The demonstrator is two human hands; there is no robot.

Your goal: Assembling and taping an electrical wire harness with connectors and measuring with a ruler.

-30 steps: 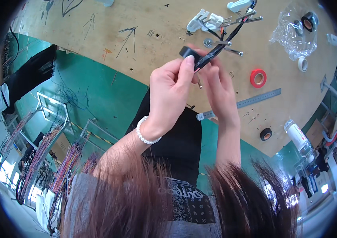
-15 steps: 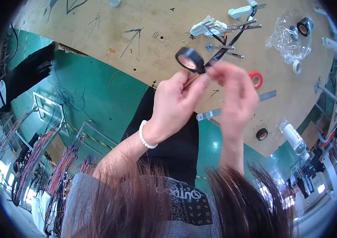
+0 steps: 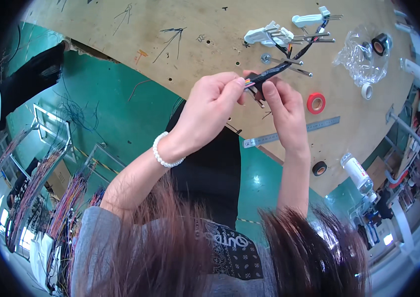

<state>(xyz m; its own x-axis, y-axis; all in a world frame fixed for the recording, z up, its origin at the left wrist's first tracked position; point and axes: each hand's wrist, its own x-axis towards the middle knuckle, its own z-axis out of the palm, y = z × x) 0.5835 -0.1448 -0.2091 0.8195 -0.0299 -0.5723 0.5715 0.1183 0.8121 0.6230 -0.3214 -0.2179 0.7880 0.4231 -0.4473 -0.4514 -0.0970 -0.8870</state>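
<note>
A wire harness [image 3: 270,73] wrapped in black tape runs from my hands toward the upper right, between metal pins on the board. My left hand [image 3: 210,106] is closed round its near end, where coloured wires [image 3: 249,83] show bare of tape. My right hand [image 3: 289,111] is closed beside the harness, its thumb and fingers on a roll of black tape [image 3: 255,91]. Most of that roll is hidden behind the harness and the fingers. Farther along, the harness branches to white connector holders [image 3: 268,34], and another white holder [image 3: 309,20] stands at its far end.
On the wooden board [image 3: 195,64] lie a red tape roll [image 3: 316,103], a steel ruler [image 3: 294,132], a small black roll [image 3: 319,168], a white roll [image 3: 367,91] and a clear plastic bag [image 3: 361,59]. A bottle [image 3: 357,173] is at the right. Wire racks [image 3: 37,203] stand left.
The tape roll has passed from above the harness to behind and below it, carried by my right hand. My right hand has slowed and its fingers now show clearly. My left hand keeps its grip.
</note>
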